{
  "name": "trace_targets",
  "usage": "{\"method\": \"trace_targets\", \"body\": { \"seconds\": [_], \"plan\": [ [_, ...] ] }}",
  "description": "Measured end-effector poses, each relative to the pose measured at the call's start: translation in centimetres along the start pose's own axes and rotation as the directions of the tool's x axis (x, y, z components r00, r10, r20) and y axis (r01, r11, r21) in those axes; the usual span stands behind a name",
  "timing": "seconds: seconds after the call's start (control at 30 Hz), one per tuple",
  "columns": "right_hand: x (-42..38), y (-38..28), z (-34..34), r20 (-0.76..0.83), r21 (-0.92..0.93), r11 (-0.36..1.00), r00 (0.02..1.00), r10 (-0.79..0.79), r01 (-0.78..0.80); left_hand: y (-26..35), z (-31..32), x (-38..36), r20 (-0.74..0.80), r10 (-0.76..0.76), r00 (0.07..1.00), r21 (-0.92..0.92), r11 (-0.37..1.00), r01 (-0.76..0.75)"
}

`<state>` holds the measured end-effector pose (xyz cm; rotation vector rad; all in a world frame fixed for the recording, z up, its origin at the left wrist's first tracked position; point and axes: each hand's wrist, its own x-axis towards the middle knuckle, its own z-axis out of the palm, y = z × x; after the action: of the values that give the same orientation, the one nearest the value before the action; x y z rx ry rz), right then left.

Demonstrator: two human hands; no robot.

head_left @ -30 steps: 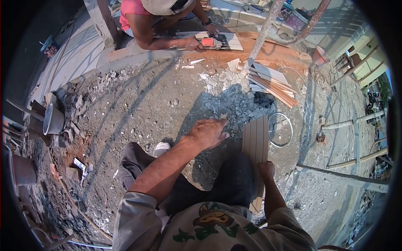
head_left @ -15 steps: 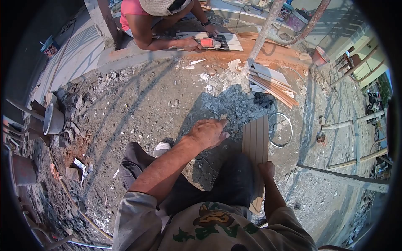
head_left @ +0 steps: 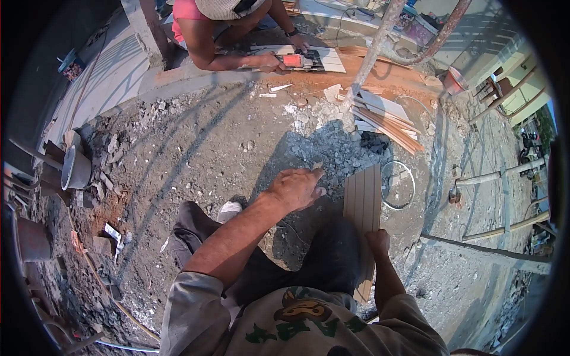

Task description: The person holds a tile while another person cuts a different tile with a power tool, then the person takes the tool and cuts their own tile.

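"How are your hands set?"

"My left forearm slants forward across my lap, and the left hand hangs over the ground with its back up. Thumb and forefinger reach out, the other fingers half curl — the palm side is hidden, so I can't tell whether it has hold of anything. My right arm bends at my side, and the right hand is closed on the right edge of a grooved panel."

"Which way does that panel point?"

"Its long axis runs away from me, alongside my right thigh. The far end, cut on a slant, points ahead, towards the grey rubble; the near end is by my hip."

"And further out?"

"A pale hoop lies just right of the far end. Beyond the rubble sit stacked strips — and past them a co-worker bends over a red power tool."
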<state>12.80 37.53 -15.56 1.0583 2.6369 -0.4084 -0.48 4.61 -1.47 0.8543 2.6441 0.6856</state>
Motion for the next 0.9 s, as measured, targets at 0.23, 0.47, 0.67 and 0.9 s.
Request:
{"method": "trace_targets", "body": {
  "seconds": [0.23,0.47,0.67,0.9],
  "plan": [
    [-0.12,-0.18,-0.16,0.005,-0.007,1.000,1.000,-0.004,0.004,-0.03,-0.04,-0.06,-0.009,0.008,1.000,0.008,1.000,-0.008],
    [-0.25,-0.17,-0.17,-0.007,0.011,1.000,1.000,-0.008,0.008,0.01,-0.21,-0.09,-0.009,0.010,1.000,0.002,1.000,-0.010],
    [-0.32,-0.24,-0.20,-0.012,0.009,1.000,1.000,0.010,-0.010,-0.31,0.40,0.04,-0.067,0.039,0.997,0.009,0.999,-0.039],
    [-0.33,-0.24,-0.35,0.002,0.010,1.000,1.000,-0.002,0.002,-0.15,0.19,-0.04,-0.056,0.033,0.998,-0.002,0.999,-0.033]
  ]
}}
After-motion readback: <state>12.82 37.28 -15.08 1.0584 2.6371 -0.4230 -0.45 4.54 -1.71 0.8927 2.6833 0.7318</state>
